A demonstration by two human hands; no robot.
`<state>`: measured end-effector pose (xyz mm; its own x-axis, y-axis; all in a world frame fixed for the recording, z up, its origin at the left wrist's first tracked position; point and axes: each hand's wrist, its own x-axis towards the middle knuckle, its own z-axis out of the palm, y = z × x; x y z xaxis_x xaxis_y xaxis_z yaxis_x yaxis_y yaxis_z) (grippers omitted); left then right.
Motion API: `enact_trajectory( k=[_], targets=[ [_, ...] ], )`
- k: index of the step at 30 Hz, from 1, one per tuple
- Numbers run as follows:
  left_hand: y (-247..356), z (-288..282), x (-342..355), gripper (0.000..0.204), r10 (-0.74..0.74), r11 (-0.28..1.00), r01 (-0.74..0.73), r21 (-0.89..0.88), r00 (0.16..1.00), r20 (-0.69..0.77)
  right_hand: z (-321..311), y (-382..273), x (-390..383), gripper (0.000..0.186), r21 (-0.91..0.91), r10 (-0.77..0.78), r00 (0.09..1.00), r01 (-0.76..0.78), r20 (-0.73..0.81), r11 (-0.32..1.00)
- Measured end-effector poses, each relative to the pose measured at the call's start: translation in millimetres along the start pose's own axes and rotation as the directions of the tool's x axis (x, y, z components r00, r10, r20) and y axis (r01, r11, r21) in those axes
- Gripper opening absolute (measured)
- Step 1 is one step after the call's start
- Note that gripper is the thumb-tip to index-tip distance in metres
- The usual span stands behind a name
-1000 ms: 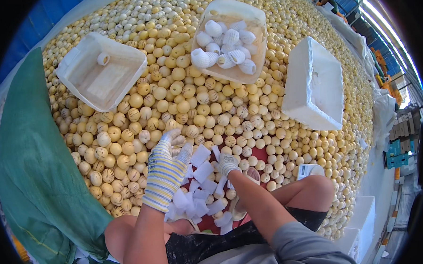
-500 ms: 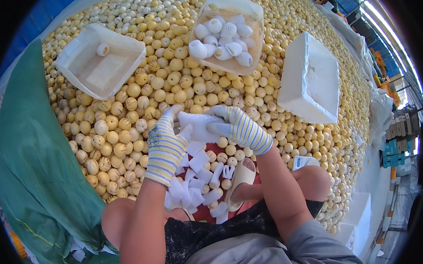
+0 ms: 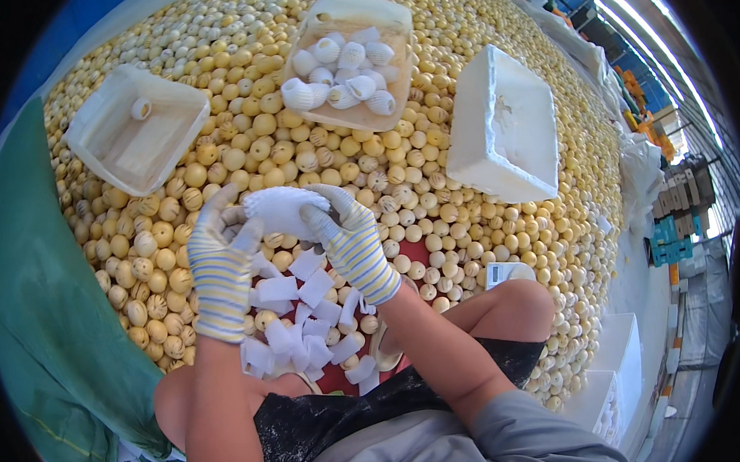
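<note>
Both my hands wear striped knit gloves and hold a white foam net sleeve [image 3: 282,210] between them. My left hand [image 3: 223,258] grips its left end, and my right hand [image 3: 349,238] pinches its right end. The sleeve bulges in the middle; whether a fruit sits inside is hidden. Below my hands lies a pile of loose white foam sleeves [image 3: 303,335] on a red surface between my legs. Round yellow fruits [image 3: 250,139], some with dark stripes, spread thickly all around.
Ahead stands a tub [image 3: 397,75] of foam-wrapped fruits. A second tub [image 3: 195,112] at left holds one wrapped fruit. A white foam box [image 3: 473,136] sits at right, with a small scale [image 3: 500,275] nearer me. Green cloth [image 3: 45,299] covers the left side.
The view has shifted right, so the tubs appear further left. My hands stay on the foam sleeve, which now looks rounder and more spread open.
</note>
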<state>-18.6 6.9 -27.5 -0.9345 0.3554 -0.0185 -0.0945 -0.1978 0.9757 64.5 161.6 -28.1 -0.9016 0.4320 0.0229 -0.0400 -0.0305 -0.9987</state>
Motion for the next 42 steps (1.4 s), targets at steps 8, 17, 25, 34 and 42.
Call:
enact_trajectory(
  k=[8,17,25,34,42],
  targets=[
    [25.3,6.1,-1.9,0.065,-0.106,0.990,0.120,-0.071,0.979,0.174,9.7,11.2,13.2,0.036,0.010,-0.088,0.994,0.088,0.057,0.996],
    [-10.5,13.6,11.3,0.046,-0.130,0.957,0.105,0.270,0.989,0.075,-114.4,266.7,34.3,0.030,-0.993,0.477,0.872,0.094,0.114,0.065],
    [-16.4,4.4,9.7,0.053,-0.040,0.860,0.018,0.510,0.999,0.031,-106.7,279.1,37.8,0.045,-0.961,0.593,0.800,-0.228,-0.093,0.157],
    [-29.4,3.4,4.0,0.069,0.120,0.647,-0.240,0.724,0.969,0.215,-45.6,122.5,46.4,0.059,0.375,0.446,0.663,-0.727,0.601,0.576],
    [-29.3,4.1,1.1,0.073,0.042,0.723,-0.158,0.673,0.982,0.185,2.1,31.9,13.2,0.058,0.007,0.363,0.855,-0.394,0.370,0.919]
  ],
)
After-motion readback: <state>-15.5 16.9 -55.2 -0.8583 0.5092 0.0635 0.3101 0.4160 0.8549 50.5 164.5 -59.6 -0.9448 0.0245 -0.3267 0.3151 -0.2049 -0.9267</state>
